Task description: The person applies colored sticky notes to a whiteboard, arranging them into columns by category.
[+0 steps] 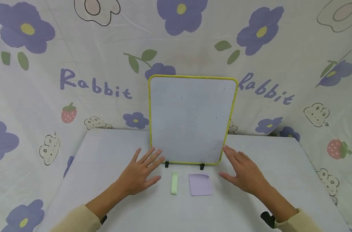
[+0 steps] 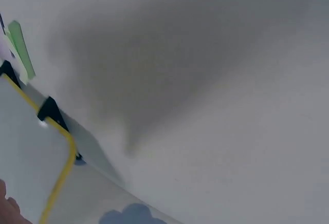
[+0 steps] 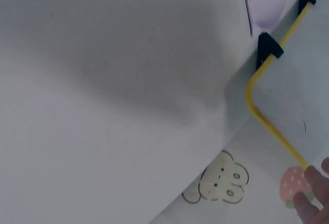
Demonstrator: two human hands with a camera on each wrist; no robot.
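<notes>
A whiteboard (image 1: 190, 119) with a thin yellow frame stands upright on the table, held by two small black feet (image 1: 202, 166). In front of it lie a narrow pale green sticky-note pad (image 1: 174, 183) and a square lilac sticky-note pad (image 1: 200, 185). My left hand (image 1: 139, 174) is spread with straight fingers, its fingertips overlapping the board's lower left corner in the head view. My right hand (image 1: 245, 170) has its fingers extended, fingertips right at the lower right edge of the frame. Neither hand holds anything. Only a few right fingertips (image 3: 313, 193) show in the right wrist view.
The white table (image 1: 280, 161) reaches back to a cloth backdrop (image 1: 106, 58) printed with purple flowers, strawberries, rabbits and the word Rabbit. Both forearms come in from the front corners, with a dark strap piece (image 1: 268, 219) near the right sleeve cuff.
</notes>
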